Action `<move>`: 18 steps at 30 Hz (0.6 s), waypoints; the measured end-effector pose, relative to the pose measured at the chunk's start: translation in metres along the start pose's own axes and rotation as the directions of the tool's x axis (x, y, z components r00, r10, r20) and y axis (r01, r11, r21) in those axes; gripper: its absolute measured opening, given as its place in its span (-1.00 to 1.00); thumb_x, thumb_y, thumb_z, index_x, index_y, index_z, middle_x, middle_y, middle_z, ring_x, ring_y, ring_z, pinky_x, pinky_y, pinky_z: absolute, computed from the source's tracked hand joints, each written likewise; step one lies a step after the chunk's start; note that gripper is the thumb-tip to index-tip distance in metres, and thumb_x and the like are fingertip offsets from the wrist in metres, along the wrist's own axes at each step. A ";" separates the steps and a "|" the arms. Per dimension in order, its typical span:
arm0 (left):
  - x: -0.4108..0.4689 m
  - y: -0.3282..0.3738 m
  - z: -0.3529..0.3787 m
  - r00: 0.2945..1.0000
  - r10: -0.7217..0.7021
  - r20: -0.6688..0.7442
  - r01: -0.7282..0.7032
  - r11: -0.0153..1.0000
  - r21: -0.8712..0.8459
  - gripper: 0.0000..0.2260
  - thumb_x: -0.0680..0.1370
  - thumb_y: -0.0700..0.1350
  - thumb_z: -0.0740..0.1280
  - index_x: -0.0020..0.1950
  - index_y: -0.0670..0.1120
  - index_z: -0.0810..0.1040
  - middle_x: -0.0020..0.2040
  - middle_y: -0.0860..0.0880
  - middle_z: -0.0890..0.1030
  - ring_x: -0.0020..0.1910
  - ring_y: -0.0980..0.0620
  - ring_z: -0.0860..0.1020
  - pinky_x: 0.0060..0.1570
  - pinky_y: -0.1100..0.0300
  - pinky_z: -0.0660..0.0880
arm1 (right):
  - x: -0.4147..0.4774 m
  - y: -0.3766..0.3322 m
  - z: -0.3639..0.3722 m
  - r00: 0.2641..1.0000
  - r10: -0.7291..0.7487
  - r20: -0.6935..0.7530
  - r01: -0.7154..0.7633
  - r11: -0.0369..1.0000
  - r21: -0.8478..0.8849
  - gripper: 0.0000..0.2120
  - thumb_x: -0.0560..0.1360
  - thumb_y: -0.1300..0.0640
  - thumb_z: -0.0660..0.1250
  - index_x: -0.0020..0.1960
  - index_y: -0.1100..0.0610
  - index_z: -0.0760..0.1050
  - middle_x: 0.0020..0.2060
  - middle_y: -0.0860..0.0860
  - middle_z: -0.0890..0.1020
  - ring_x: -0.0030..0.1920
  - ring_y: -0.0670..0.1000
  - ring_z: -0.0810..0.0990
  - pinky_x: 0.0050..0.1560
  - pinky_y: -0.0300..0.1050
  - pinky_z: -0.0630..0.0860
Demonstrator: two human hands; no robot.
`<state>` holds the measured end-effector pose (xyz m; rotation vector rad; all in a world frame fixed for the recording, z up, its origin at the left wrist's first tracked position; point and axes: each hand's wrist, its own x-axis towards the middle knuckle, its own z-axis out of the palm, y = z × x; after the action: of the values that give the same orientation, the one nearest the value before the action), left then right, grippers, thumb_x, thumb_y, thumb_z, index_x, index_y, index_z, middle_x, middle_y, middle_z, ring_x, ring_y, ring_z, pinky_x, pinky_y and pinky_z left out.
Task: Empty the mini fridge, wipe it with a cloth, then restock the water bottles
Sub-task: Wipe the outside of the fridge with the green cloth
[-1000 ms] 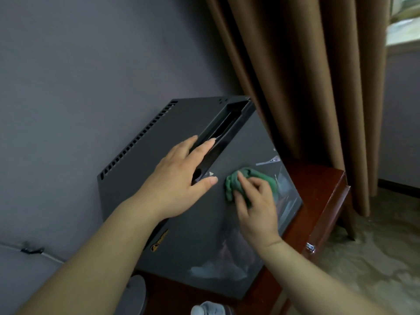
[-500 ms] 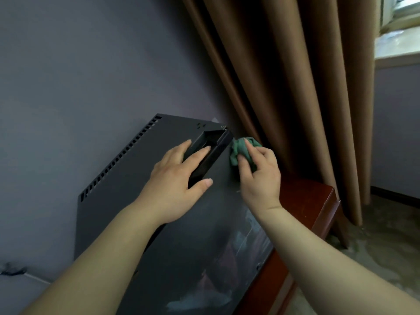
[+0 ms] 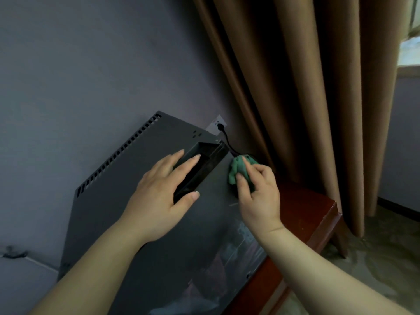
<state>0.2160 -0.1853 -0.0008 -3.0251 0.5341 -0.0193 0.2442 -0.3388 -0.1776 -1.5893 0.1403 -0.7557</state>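
Since half a second ago the crumpled green cloth (image 3: 238,172) has slid off the door's top corner to the right-hand edge of the dark grey boxy mini fridge (image 3: 145,208), which stands on a red-brown wooden cabinet (image 3: 316,214). The cloth is soft and light — best pinched in a wad, as the right hand (image 3: 256,194) does, fingers curled closed on it. The left hand (image 3: 159,196) lies flat, fingers spread open, bracing the rigid, probably heavy fridge over its recessed handle slot (image 3: 200,169) — gripping nothing.
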 end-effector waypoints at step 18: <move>0.002 -0.001 0.000 1.000 -0.030 0.003 0.030 0.999 -0.012 -0.43 0.58 0.34 0.10 0.55 0.43 -0.03 0.58 0.39 -0.07 0.57 0.29 -0.08 0.44 -0.20 0.33 | -0.064 0.062 -0.001 0.978 -0.110 0.179 0.130 0.986 -0.103 -0.47 0.55 0.21 0.38 0.48 0.01 0.38 0.16 0.04 0.45 0.13 0.09 0.54 0.05 0.09 0.60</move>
<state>0.2177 -0.1851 -0.0009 -3.0441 0.4910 -0.0134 0.2143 -0.3188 -0.2592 -1.7767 -0.0407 -0.7091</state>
